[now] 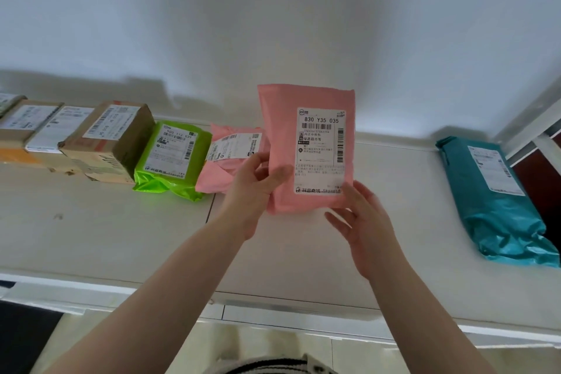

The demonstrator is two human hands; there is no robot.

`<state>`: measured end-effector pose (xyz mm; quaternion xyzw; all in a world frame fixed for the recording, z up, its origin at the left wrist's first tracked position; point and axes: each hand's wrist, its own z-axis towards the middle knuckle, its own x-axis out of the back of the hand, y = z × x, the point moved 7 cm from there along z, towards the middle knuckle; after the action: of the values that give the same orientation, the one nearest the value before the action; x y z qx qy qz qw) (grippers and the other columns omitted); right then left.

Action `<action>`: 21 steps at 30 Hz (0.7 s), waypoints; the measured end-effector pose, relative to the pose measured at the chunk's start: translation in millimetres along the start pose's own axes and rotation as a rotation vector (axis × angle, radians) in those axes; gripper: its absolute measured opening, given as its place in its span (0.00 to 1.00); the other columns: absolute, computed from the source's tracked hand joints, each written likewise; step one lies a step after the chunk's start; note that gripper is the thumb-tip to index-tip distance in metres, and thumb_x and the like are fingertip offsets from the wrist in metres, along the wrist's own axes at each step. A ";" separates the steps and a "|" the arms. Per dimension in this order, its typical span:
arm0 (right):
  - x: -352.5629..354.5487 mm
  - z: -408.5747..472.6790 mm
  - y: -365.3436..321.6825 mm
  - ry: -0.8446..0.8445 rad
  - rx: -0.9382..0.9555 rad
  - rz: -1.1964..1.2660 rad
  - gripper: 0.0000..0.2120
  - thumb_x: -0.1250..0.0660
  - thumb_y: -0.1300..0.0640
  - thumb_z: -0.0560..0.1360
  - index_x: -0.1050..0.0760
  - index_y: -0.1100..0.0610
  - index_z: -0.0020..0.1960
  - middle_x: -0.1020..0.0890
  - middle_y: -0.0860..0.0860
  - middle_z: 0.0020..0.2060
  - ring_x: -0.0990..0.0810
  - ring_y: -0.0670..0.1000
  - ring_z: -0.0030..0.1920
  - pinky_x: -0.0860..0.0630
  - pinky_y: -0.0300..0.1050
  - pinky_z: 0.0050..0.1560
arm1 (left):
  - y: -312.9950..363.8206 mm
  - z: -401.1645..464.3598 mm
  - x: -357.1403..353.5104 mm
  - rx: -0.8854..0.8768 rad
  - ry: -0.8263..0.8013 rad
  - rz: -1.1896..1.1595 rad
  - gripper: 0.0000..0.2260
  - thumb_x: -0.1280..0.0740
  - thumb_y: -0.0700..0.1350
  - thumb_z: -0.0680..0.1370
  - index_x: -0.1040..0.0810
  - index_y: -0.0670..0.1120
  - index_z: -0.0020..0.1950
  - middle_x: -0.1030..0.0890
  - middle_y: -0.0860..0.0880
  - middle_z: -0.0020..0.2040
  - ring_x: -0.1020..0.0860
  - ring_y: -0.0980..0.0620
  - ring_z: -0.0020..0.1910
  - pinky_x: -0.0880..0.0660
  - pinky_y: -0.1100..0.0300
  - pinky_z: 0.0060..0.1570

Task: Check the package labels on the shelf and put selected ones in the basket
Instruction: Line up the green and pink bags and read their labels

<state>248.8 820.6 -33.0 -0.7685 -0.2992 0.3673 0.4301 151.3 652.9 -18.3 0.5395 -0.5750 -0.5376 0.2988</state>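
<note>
A pink mailer bag (282, 130) with a white shipping label (320, 150) is held upright above the white shelf (121, 231), label towards me. My left hand (252, 188) grips its lower left edge, thumb on the front. My right hand (361, 222) holds its lower right corner from below, fingers partly spread. Behind my left hand a second pink bag (224, 158) lies on the shelf. To its left lie a bright green bag (173, 158) and several brown cardboard boxes (112, 140). A teal bag (498, 200) lies at the far right. No basket is in view.
A white wall (273, 24) rises behind the shelf. A white frame post (534, 127) stands at the right end, with a dark opening beside it. The shelf's front edge (273, 307) runs below my forearms, and pale floor shows under it.
</note>
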 end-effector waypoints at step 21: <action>-8.1 -5.8 -22.2 -0.046 0.117 -0.061 0.11 0.30 0.59 0.74 0.18 0.56 0.56 0.13 0.52 0.48 0.14 0.49 0.47 0.19 0.48 0.54 | -1.6 -3.6 5.0 0.102 -0.138 -0.177 0.16 0.35 0.41 0.78 0.23 0.41 0.66 0.17 0.44 0.59 0.19 0.46 0.58 0.20 0.56 0.53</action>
<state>245.9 821.8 -8.9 -0.7240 -0.3103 0.3882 0.4784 153.9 647.5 -20.1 0.5645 -0.5709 -0.5678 0.1820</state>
